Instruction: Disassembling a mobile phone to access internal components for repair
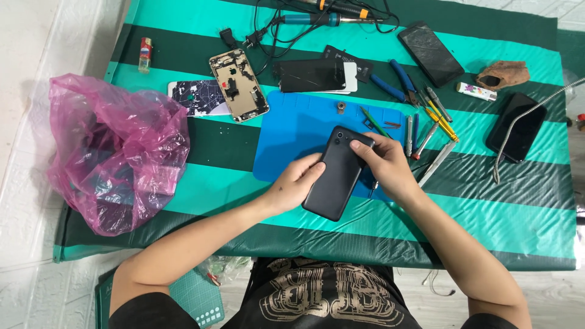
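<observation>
Resting back-up across the near edge of the blue work mat, the black phone sits at the middle of the counter, camera end tilted toward one o'clock. The left hand curls its grip closed round the phone's left edge, thumb lying over the back. The right hand closes its grip on the top right corner, fingertips pinching beside the camera.

To my eye, handling this step well means keeping the left hand steady as the anchor, and working the corner with light, even pressure, so the body neither flexes nor slides off the mat.

Counting outward: one phone in hand. At twelve o'clock lie one gutted gold phone frame, one cracked dark screen panel and one patterned phone back. At one o'clock rests one dark phone; at three o'clock another. Two soldering irons lie at the far edge with their cords. One pair of blue-handled pliers sits at two o'clock beside a cluster of screwdrivers, too overlapped to count surely. One pink plastic bag slumps at nine o'clock, one small lighter at eleven.
</observation>
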